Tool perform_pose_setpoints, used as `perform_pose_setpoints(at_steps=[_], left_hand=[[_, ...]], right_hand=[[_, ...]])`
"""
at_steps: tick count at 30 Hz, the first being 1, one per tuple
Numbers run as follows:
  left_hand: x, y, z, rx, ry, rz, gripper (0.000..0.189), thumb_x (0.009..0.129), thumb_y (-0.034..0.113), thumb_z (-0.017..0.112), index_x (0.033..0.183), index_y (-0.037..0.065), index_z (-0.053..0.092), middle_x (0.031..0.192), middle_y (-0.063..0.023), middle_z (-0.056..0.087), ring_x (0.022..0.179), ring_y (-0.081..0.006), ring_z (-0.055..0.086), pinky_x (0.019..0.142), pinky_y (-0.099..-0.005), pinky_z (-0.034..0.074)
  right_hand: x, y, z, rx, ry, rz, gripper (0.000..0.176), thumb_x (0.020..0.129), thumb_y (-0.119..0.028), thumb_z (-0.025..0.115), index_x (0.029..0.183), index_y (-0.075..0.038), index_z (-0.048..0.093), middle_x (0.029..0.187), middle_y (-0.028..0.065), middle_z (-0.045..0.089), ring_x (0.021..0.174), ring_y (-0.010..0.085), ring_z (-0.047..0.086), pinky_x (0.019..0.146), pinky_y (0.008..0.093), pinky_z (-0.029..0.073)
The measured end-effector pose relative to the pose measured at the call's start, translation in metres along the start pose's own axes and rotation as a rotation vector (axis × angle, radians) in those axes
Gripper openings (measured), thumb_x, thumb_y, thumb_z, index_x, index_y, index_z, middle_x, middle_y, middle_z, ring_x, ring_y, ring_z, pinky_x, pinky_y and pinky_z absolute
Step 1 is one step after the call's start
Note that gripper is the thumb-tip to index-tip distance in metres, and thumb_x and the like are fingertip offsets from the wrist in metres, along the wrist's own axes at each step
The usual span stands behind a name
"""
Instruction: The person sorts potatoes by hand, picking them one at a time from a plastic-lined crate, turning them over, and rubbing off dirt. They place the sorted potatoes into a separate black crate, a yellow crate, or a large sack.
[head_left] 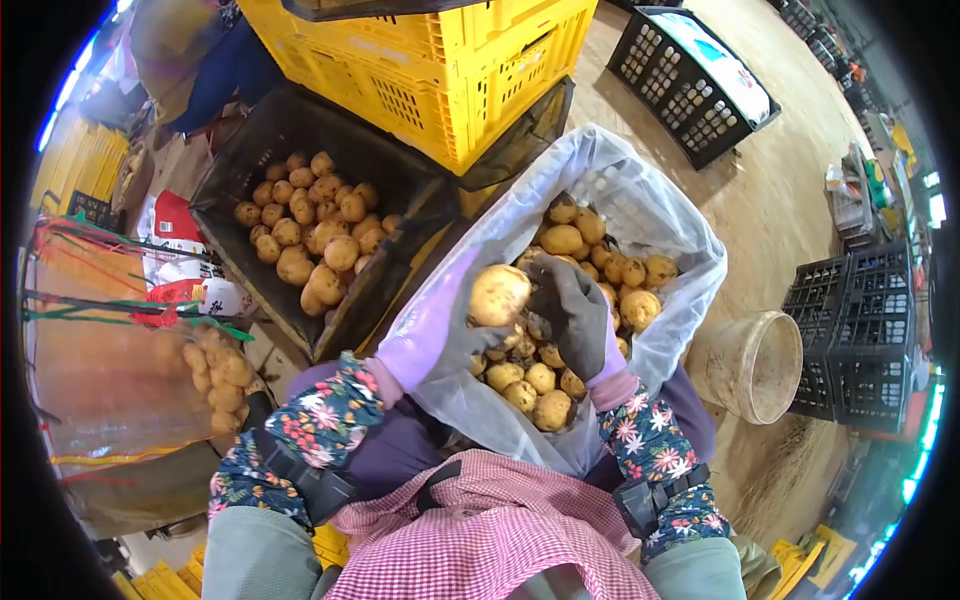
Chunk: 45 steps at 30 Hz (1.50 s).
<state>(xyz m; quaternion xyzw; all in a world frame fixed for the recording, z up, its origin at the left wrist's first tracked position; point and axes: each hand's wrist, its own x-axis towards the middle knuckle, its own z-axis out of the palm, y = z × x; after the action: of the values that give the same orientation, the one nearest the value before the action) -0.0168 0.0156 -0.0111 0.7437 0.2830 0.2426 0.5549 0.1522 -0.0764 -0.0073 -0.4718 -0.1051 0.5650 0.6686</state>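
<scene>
My left hand [462, 335], in a purple and grey glove, is closed around a large pale potato [500, 295] with a dark spot on it. Close beside it, my right hand [572, 312] wears the same kind of glove. Its fingers are bent inward, and whatever lies under them is hidden. Both hands are over a crate lined with clear plastic [690, 265], which stands between my knees. Several loose potatoes [540, 378] lie in this crate, some of them with dark, dirty patches.
Left of the lined crate is a dark-lined crate [225, 190] of potatoes. Stacked yellow crates [410, 100] stand ahead. A black crate [690, 90] holds white packaging. To the right are a dirty white bucket [745, 365] and black crates [850, 330]. A mesh bag [100, 350] hangs left.
</scene>
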Motion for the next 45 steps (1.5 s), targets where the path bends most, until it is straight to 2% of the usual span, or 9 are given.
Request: perform_pose_setpoints(at_steps=[8,10,14,18,23,26,31,41,45], left_hand=[[0.014,-0.105,-0.183,0.243,0.181,-0.173,0.059,0.084,0.009,0.067,0.136,0.006,0.040,0.123,-0.0059,0.051,0.113,-0.0143,0.051,0.092,-0.0289,0.045],[0.013,-0.102,-0.197,-0.321,0.352,-0.683,0.057,0.091,0.021,0.061,0.140,0.008,0.036,0.123,-0.0028,0.049,0.111,-0.0127,0.050,0.087,-0.0266,0.045],[0.011,-0.080,-0.159,-0.181,0.223,-0.464,0.063,0.092,0.037,0.058,0.143,0.010,0.033,0.122,-0.0012,0.047,0.105,-0.0135,0.050,0.085,-0.0285,0.044],[0.016,0.015,-0.094,-0.063,0.130,-0.282,0.053,0.094,0.025,0.058,0.138,0.002,0.038,0.123,-0.0079,0.052,0.112,-0.0138,0.049,0.094,-0.0260,0.040],[-0.008,0.049,-0.019,-0.429,-0.103,-0.381,0.053,0.094,0.033,0.056,0.138,0.009,0.040,0.118,-0.0060,0.056,0.106,-0.0184,0.058,0.089,-0.0305,0.046],[-0.034,0.044,0.049,-0.939,-0.142,-0.520,0.067,0.094,0.052,0.050,0.145,0.014,0.030,0.136,-0.0084,0.046,0.120,-0.0226,0.050,0.097,-0.0440,0.043],[-0.035,0.054,0.098,-1.097,-0.029,-0.278,0.067,0.093,0.063,0.040,0.134,0.011,0.043,0.126,-0.0088,0.053,0.114,-0.0195,0.055,0.094,-0.0379,0.046],[-0.049,0.024,0.086,-1.262,-0.008,-0.581,0.067,0.090,0.068,0.039,0.124,0.012,0.053,0.110,-0.0101,0.064,0.095,-0.0269,0.064,0.075,-0.0452,0.057],[-0.047,0.023,0.099,-1.112,0.135,-0.501,0.072,0.087,0.068,0.047,0.130,0.010,0.047,0.113,-0.0117,0.062,0.099,-0.0274,0.065,0.077,-0.0449,0.059]], right_hand=[[0.049,-0.082,-0.155,-1.246,0.294,-0.175,0.032,0.091,-0.022,0.058,0.117,-0.003,0.061,0.100,0.0111,0.070,0.092,0.0213,0.065,0.083,0.0314,0.050],[0.045,-0.088,-0.167,-1.900,0.098,0.130,0.039,0.090,-0.032,0.057,0.120,-0.007,0.057,0.105,0.0149,0.068,0.096,0.0279,0.065,0.085,0.0373,0.050],[0.048,-0.020,-0.183,-2.560,-0.175,0.089,0.054,0.074,-0.031,0.071,0.122,-0.011,0.054,0.116,0.0166,0.058,0.109,0.0310,0.057,0.088,0.0410,0.047],[0.060,-0.004,-0.199,-2.570,-0.110,0.094,0.058,0.072,-0.031,0.074,0.123,-0.010,0.055,0.115,0.0168,0.059,0.107,0.0348,0.059,0.089,0.0441,0.047],[0.022,-0.067,-0.139,-0.804,-0.116,0.133,0.065,0.079,-0.026,0.073,0.133,0.000,0.045,0.116,0.0109,0.058,0.102,0.0174,0.058,0.087,0.0286,0.048],[-0.024,-0.073,-0.079,-0.450,-0.252,0.036,0.066,0.081,-0.015,0.071,0.138,-0.002,0.041,0.125,0.0095,0.053,0.114,0.0166,0.051,0.098,0.0290,0.042],[-0.077,-0.025,-0.023,-0.880,-0.229,-0.506,0.061,0.089,-0.023,0.066,0.138,0.001,0.039,0.132,0.0139,0.048,0.120,0.0200,0.048,0.100,0.0314,0.040],[-0.059,0.006,-0.039,-0.735,-0.001,-0.480,0.021,0.095,-0.020,0.055,0.102,-0.001,0.063,0.078,0.0080,0.064,0.073,0.0097,0.056,0.070,0.0276,0.050],[-0.043,0.011,-0.049,-0.423,0.008,-0.435,0.031,0.090,-0.022,0.061,0.111,0.002,0.059,0.088,0.0160,0.063,0.084,0.0189,0.062,0.077,0.0313,0.050]])
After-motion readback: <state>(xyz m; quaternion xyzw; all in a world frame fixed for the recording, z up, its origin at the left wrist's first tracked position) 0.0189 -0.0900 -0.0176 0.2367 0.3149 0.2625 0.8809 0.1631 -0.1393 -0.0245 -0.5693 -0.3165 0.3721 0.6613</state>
